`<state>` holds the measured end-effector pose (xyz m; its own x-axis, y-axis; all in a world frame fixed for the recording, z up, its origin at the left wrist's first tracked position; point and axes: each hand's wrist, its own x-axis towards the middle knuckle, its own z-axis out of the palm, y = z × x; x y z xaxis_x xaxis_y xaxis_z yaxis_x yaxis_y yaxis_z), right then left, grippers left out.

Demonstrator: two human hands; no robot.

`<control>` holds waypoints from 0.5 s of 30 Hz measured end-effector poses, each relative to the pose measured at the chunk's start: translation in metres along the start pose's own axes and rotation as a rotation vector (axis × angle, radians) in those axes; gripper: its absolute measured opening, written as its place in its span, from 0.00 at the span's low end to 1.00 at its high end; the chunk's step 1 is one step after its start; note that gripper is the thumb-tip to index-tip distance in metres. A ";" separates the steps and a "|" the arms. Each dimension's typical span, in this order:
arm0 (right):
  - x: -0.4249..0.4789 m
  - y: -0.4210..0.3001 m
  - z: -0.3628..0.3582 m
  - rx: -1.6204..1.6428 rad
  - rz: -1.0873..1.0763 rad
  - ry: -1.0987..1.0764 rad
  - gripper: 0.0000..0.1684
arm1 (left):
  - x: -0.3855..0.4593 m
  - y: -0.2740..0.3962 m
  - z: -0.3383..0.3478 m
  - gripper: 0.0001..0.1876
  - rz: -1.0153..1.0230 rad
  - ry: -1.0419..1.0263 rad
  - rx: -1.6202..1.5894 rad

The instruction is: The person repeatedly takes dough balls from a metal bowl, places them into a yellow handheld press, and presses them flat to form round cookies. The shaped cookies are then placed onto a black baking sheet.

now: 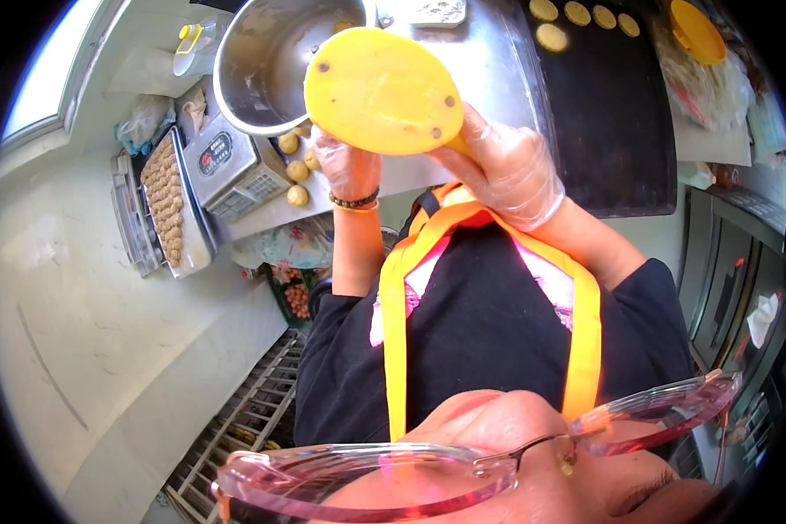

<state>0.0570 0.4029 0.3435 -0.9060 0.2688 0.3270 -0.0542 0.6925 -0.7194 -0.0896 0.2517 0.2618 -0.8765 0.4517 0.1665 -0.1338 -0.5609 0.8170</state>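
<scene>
A yellow oval mould (383, 92) with a short handle is held up before me, its flat back with several dark round spots turned towards me. My right hand (514, 170), in a clear plastic glove, is closed around the handle at the lower right. Also gloved, my left hand (348, 164) is at the mould's lower left edge. The mould hides its fingers, so their grip cannot be told. Several pale dough balls (297, 171) lie on the metal worktop (403, 171) just left of that hand. Behind the mould stands a large steel bowl (262, 72), partly covered by it.
Several round pressed cakes (577, 13) sit at the far end of a black baking tray (612, 131) on the right. A weighing scale (226, 164) and a tray of brown dough pieces (164, 196) stand left. A white tub (435, 12) is at the back.
</scene>
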 end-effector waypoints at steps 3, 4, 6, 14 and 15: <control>0.002 0.006 0.002 -0.140 -0.021 0.063 0.25 | 0.003 -0.008 0.003 0.21 -0.082 0.071 -0.327; 0.001 0.008 0.002 -0.157 -0.005 0.065 0.25 | 0.002 -0.011 0.003 0.19 -0.093 0.087 -0.294; -0.001 0.014 0.002 -0.198 0.033 0.073 0.25 | -0.001 -0.020 0.001 0.17 -0.119 0.113 -0.234; 0.002 0.035 -0.003 -0.373 0.022 0.147 0.23 | -0.045 -0.081 -0.064 0.11 -0.471 0.233 0.339; 0.001 0.039 -0.002 -0.379 0.045 0.128 0.23 | -0.050 -0.086 -0.073 0.12 -0.472 0.300 0.408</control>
<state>0.0545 0.4312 0.3174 -0.8432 0.3686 0.3912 0.1644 0.8698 -0.4652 -0.0685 0.2264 0.1431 -0.8652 0.3391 -0.3693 -0.3989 -0.0195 0.9168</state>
